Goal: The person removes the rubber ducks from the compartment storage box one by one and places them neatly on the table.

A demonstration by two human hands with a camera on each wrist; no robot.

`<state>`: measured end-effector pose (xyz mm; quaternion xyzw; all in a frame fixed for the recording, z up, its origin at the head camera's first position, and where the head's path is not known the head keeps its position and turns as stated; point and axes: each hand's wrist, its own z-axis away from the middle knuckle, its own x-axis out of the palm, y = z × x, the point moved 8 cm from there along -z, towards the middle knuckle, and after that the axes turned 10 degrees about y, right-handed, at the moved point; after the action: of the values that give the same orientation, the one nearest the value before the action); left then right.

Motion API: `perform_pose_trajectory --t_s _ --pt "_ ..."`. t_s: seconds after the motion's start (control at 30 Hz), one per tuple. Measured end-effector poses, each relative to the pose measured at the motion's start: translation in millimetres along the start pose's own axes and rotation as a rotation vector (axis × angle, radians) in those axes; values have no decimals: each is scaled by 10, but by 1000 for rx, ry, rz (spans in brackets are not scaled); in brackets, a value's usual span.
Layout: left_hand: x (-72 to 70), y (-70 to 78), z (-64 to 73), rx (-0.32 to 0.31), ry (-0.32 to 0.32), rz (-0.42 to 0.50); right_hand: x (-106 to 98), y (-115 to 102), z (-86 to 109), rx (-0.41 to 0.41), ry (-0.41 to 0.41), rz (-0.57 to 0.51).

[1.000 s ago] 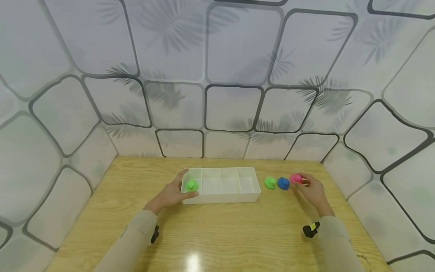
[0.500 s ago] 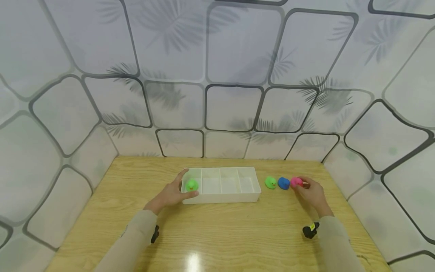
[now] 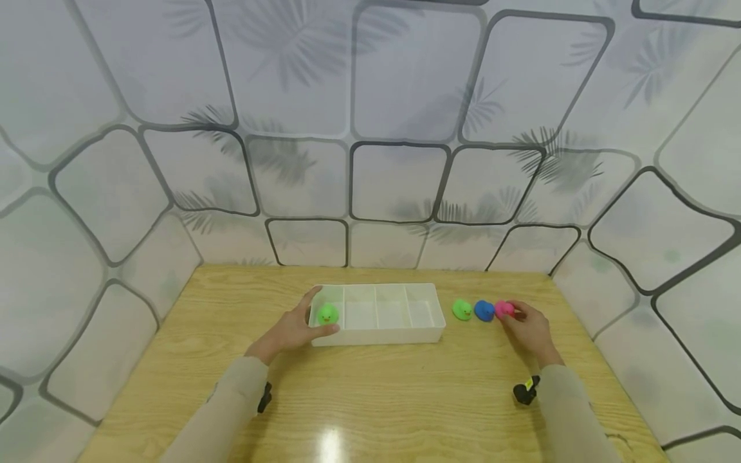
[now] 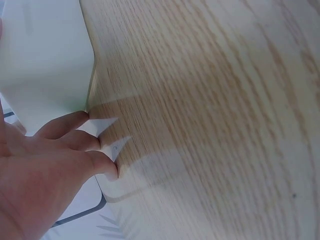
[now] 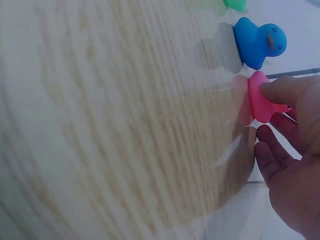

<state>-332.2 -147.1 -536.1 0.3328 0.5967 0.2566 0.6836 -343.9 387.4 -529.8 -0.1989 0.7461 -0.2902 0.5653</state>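
Observation:
A white divided box [image 3: 382,336] lies lengthwise on the wooden table, with a green rubber duck [image 3: 327,314] in its leftmost compartment. My left hand [image 3: 293,329] grips the box's left end, thumb on the front wall and a finger at the back corner. In the left wrist view, fingertips of that hand [image 4: 45,175] reach down beside the box wall [image 4: 45,65]. My right hand [image 3: 530,329] pinches a pink rubber duck [image 3: 505,310] between thumb and fingers. The right wrist view has the pink duck [image 5: 259,97] down at the table surface, right beside a blue rubber duck [image 5: 257,42].
Right of the box, another green duck [image 3: 462,310] and the blue duck [image 3: 484,311] stand in a row with the pink one. Patterned fabric walls [image 3: 399,186] rise behind the table [image 3: 382,399] and at both sides.
The pink duck has come slightly toward me, into line with the blue and green ducks, still in my right hand's pinch. My left hand has stayed on the box.

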Motion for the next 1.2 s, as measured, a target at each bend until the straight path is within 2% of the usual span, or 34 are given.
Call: perform_pose_trajectory --t_s 0.27,0.53,0.63,0.73,0.9,1.03,1.2 --pt "-17 17 -7 7 7 1 -9 -28 -18 -8 -10 7" --pt "-22 28 -5 9 5 8 -61 -65 -14 29 -72 10" --pt "-24 42 2 7 2 10 -104 -124 -43 27 -62 15" --pt "-23 55 11 8 -3 11 -154 -271 -84 -7 -35 9" --pt "-17 52 14 5 -5 10 -195 -639 -116 -102 8 -24" --pt "-11 31 8 1 -2 24 -155 -901 -123 -177 36 -52" --pt "-3 27 13 -2 1 46 -45 -1166 -100 -209 20 -63"
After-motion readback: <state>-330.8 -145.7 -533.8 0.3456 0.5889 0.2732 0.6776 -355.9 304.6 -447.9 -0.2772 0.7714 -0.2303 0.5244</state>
